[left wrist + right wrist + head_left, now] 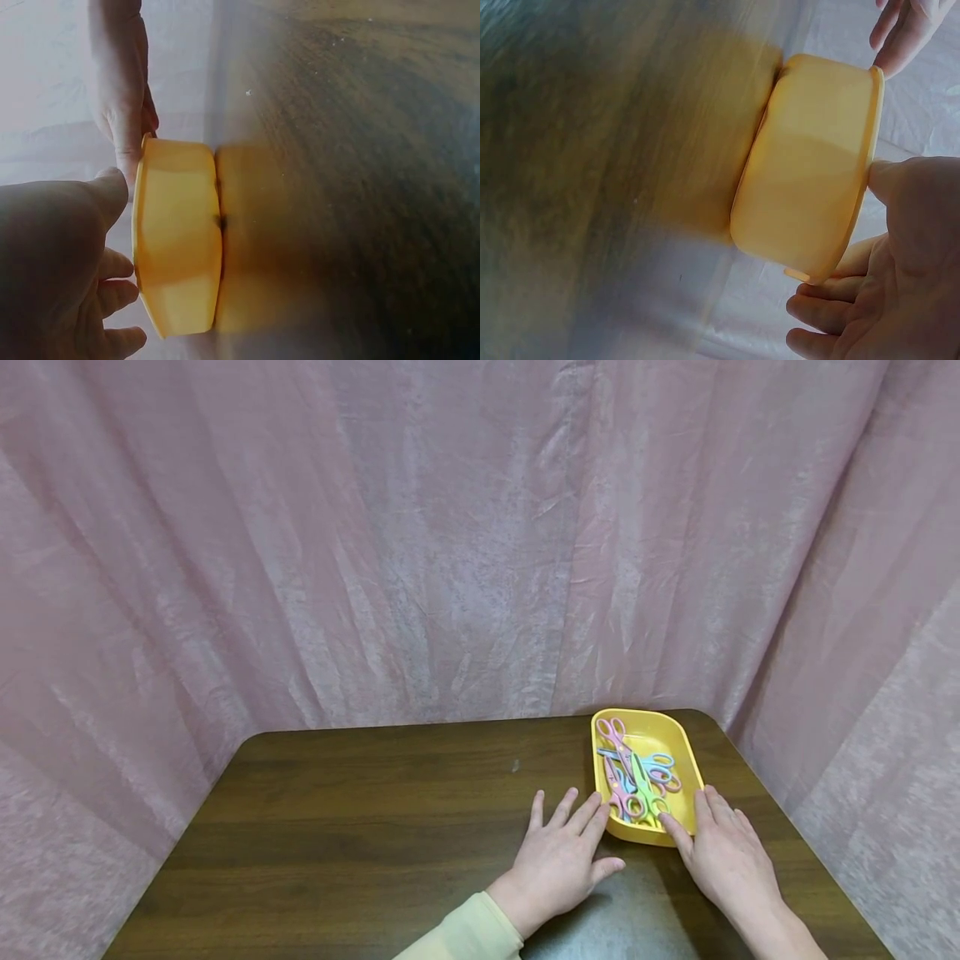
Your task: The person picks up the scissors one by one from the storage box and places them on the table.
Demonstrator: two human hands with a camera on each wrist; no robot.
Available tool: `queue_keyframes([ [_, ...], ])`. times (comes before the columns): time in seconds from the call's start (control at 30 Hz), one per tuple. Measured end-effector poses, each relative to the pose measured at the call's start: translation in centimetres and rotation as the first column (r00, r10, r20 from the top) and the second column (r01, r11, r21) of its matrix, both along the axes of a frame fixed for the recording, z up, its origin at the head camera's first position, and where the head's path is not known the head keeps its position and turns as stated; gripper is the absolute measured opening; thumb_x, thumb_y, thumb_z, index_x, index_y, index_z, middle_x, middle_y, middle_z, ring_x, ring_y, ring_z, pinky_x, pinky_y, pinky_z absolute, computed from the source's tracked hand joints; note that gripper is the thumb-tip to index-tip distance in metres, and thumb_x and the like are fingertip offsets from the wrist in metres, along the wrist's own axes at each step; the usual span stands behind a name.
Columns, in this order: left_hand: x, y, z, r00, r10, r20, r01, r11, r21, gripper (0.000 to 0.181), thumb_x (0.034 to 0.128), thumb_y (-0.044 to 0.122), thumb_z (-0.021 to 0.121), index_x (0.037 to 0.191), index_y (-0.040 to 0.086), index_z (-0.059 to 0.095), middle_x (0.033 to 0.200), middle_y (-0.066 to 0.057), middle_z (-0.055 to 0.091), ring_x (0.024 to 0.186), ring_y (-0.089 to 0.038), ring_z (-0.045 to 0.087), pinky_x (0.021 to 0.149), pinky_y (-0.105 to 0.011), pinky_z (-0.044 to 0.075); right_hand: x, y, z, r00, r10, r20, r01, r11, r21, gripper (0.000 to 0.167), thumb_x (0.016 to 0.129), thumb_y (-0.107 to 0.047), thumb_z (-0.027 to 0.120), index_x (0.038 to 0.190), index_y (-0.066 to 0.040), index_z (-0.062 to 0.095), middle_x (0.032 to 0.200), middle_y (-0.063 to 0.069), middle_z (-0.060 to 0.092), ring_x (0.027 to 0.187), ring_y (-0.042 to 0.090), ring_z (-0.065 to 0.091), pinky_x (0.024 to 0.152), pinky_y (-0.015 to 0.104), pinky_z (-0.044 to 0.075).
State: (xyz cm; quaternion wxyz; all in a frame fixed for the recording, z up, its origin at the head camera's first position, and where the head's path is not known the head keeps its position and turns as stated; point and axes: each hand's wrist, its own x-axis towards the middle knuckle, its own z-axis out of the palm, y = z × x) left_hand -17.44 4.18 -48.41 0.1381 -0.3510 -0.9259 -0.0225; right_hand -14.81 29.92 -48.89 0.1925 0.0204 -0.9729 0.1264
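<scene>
A yellow plastic tray [684,817] sits near the table's far right corner. Inside lie several scissors in a loose pile: pink scissors [613,733], blue scissors [657,766] and green scissors [643,789] among them. My left hand [558,860] is spread at the tray's near left corner, fingertips by the rim, thumb pointing right. At the near right corner is my right hand [731,856], its thumb at the front rim and its extended fingers along the right side. The right wrist view shows that thumb touching the tray's rim [870,161].
The dark brown wooden table [360,843] stretches out to the left of the tray. A pink-grey curtain [450,543] hangs behind the table and along both sides, close to its far edge.
</scene>
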Motion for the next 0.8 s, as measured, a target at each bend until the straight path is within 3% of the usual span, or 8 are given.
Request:
queue_keyframes([
  [0.2,0.0,0.0,-0.1,1.0,0.004,-0.016,-0.004,1.0,-0.001,0.076,0.1094,0.07,0.048,0.169,0.023,0.047,0.17,0.005,0.05,0.158,-0.027,0.045,0.123,-0.067,0.036,0.0,-0.2,0.2,1.0,-0.007,0.019,0.007,1.0,-0.006,0.074,0.112,-0.044,0.063,0.143,0.022,0.05,0.148,0.049,0.049,0.139,0.063,0.049,0.117,0.074,0.036],
  [0.47,-0.1,-0.3,-0.2,1.0,0.015,0.023,-0.015,1.0,-0.004,0.077,0.1097,0.07,0.046,0.17,0.022,0.046,0.172,0.004,0.046,0.159,-0.027,0.043,0.124,-0.068,0.033,-0.2,-0.6,0.4,0.993,-0.014,0.118,0.018,0.999,-0.028,0.083,0.115,-0.051,0.055,0.149,0.024,0.045,0.156,0.047,0.042,0.148,0.061,0.042,0.121,0.072,0.031],
  [0.8,-0.2,-1.8,-0.4,0.999,0.021,-0.035,-0.021,1.0,0.003,0.075,0.1082,0.068,0.054,0.166,0.021,0.052,0.168,0.003,0.051,0.156,-0.028,0.048,0.122,-0.069,0.036,-0.5,-1.9,0.7,0.985,-0.003,0.173,0.009,0.999,-0.035,0.087,0.115,-0.056,0.051,0.154,0.022,0.042,0.161,0.044,0.039,0.15,0.059,0.04,0.125,0.069,0.027],
])
